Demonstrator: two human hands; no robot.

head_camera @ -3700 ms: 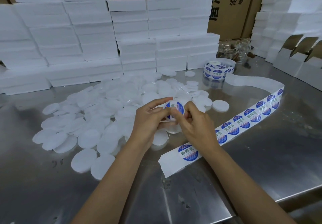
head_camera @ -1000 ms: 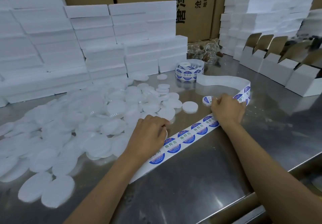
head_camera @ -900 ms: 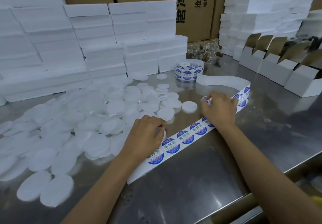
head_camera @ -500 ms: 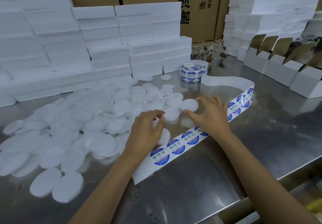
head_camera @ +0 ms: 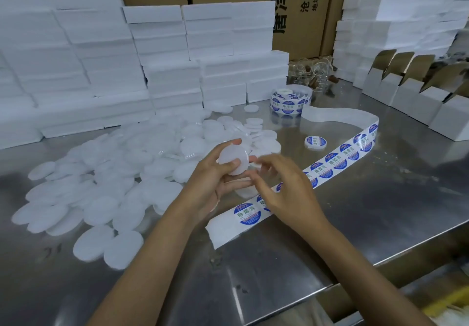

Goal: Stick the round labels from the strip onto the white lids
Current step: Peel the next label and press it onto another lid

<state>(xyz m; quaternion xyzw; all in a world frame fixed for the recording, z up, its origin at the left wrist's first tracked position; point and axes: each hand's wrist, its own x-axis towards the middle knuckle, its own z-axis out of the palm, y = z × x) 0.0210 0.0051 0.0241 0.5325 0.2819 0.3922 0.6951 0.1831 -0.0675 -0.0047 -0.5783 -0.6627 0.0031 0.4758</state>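
Head view looks down on two bare forearms reaching over a brushed steel table [head_camera: 380, 199]. The left hand [head_camera: 215, 178] is raised a little above the surface, palm turned inward, and grips a plain white lid [head_camera: 234, 159] between thumb in front and fingers curled behind; the lid is a smooth, matte, shallow disc, tilted so its flat face looks toward the camera. The right hand [head_camera: 284, 188] hovers just beside it, above the label strip [head_camera: 337, 159], wrist bent down, fingers loosely spread and blurred with motion, so I cannot tell whether a label is pinched at their tips.

The strip is a glossy white backing band carrying a single row of round blue-and-white labels; its blank near end lies flat by the wrists, and it runs away to the right, folds back on itself and leads to a wound roll [head_camera: 290, 101] standing farther back. One labelled lid [head_camera: 315, 142] sits alone on the steel between the pile and the strip. Left of the hands sprawls a loose heap of unlabelled lids [head_camera: 121, 173], overlapping, translucent white and round. Behind them rise stacks of white foam-like slabs [head_camera: 162, 54], with brown cartons [head_camera: 291, 3] printed in black characters at the back. Folded white card boxes [head_camera: 416, 97] with open brown flaps stand along the right edge.
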